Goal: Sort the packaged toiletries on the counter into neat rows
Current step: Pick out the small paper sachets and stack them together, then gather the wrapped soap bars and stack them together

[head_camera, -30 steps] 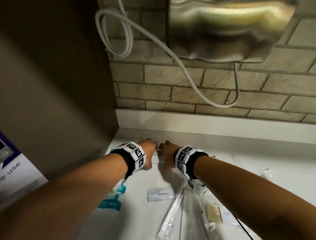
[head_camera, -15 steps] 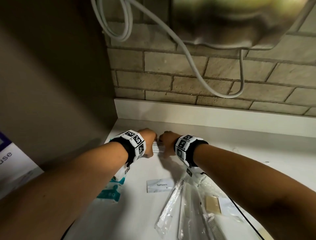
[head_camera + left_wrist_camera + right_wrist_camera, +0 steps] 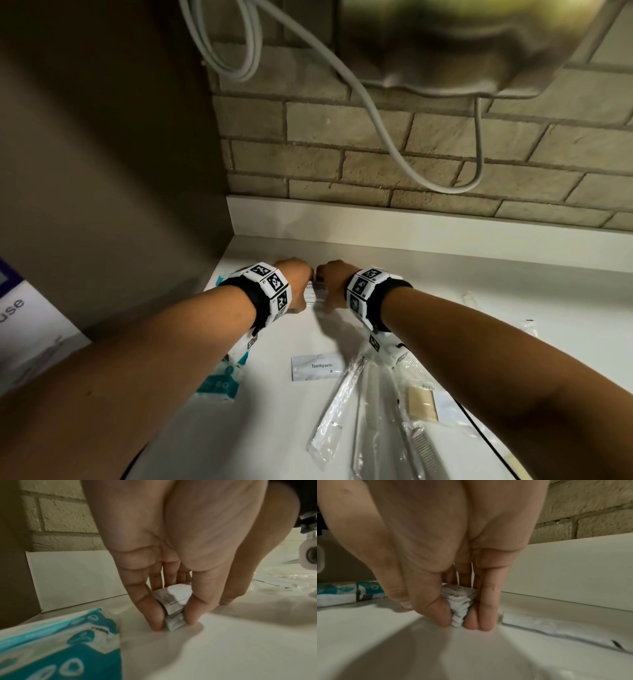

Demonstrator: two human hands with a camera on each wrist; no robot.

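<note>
Hands (image 3: pixel 313 284) pinch sachet stack (image 3: pixel 173 609) — print blurred.

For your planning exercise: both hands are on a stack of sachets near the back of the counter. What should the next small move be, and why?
Probably let go of the stack of sachets where it stands and reach for the Toothpaste sachet. The left hand and right hand each pinch an end, squaring it on the counter near the back, while the Toothpaste sachet lies loose among other unsorted packets.
</note>
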